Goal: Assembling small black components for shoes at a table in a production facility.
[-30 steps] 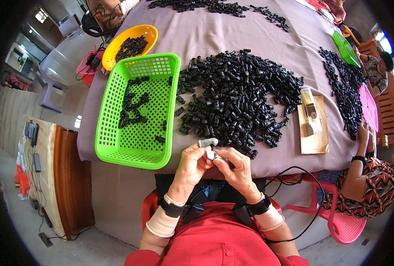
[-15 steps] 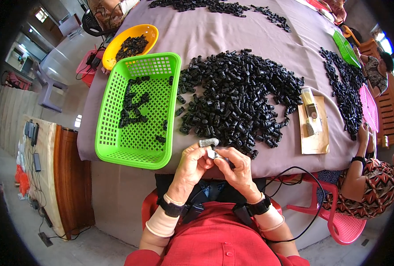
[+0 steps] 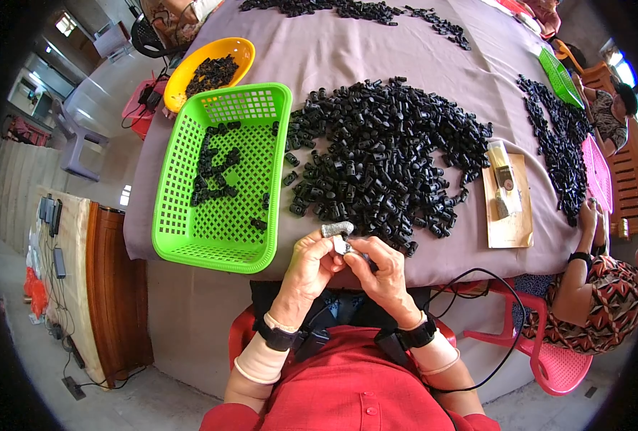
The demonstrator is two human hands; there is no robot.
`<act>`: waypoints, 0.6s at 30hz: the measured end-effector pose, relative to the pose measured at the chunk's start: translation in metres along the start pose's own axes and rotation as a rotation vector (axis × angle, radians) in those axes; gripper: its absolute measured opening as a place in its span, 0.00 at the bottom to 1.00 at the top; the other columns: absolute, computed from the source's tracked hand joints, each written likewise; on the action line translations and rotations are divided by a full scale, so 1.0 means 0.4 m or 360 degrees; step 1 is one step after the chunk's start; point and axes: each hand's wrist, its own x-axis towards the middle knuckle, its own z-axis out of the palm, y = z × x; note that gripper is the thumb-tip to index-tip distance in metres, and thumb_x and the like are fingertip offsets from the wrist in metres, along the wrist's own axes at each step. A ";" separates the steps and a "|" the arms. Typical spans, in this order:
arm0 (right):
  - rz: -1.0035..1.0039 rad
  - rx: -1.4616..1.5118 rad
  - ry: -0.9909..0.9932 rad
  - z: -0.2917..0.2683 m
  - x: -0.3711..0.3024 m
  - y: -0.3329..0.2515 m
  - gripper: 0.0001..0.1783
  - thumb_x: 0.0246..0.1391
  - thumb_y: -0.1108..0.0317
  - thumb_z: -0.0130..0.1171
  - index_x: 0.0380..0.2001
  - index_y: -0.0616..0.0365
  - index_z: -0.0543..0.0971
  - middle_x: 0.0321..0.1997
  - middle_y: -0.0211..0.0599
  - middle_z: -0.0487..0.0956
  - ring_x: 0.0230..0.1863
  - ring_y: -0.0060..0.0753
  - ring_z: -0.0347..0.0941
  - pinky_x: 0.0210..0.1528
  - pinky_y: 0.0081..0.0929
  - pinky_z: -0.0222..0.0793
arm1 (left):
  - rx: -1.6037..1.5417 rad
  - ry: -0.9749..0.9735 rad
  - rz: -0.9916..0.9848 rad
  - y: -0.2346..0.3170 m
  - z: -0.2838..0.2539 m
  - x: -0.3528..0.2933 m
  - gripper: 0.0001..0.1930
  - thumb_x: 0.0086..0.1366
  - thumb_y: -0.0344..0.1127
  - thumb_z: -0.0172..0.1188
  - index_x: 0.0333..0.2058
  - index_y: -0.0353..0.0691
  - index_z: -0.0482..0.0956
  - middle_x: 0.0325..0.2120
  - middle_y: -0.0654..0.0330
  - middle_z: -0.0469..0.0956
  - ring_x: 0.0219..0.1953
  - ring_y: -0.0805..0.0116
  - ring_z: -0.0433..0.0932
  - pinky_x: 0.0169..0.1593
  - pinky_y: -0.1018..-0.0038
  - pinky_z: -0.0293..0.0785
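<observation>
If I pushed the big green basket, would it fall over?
The green basket is probably light: its walls have holes and only scattered black pieces lie inside. Its base looks wide, so it would likely slide rather than tip. Its near end seems close to the edge of the table, so pulling might drop it.

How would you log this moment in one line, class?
Left hand and right hand: fingertips together at small pale piece, kind unclear | green basket: left of hands, black parts inside | black pile: beyond hands

Head-worn fisheye; facing downward; close
</observation>
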 end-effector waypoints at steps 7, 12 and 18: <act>0.0047 -0.0123 0.0011 -0.002 0.004 0.002 0.10 0.45 0.73 0.61 0.33 0.63 0.76 0.27 0.40 0.76 0.26 0.39 0.75 0.26 0.27 0.70 | 0.0082 0.0104 -0.0008 0.002 0.019 -0.005 0.11 0.60 0.28 0.51 0.41 0.34 0.75 0.23 0.63 0.75 0.21 0.77 0.70 0.26 0.82 0.69; -0.0029 -0.0034 0.0038 0.007 -0.009 0.003 0.10 0.46 0.72 0.61 0.34 0.62 0.76 0.28 0.40 0.76 0.27 0.40 0.75 0.28 0.28 0.70 | -0.0159 -0.0089 0.0027 0.002 -0.010 0.000 0.11 0.60 0.28 0.49 0.40 0.32 0.75 0.22 0.61 0.75 0.21 0.74 0.71 0.26 0.80 0.70; -0.0029 0.0008 -0.0047 -0.006 -0.009 0.004 0.10 0.46 0.72 0.61 0.34 0.62 0.76 0.28 0.41 0.76 0.27 0.40 0.75 0.29 0.28 0.70 | -0.0038 -0.0064 0.0004 0.004 -0.006 -0.003 0.13 0.58 0.34 0.56 0.41 0.35 0.74 0.26 0.62 0.76 0.23 0.76 0.71 0.27 0.81 0.70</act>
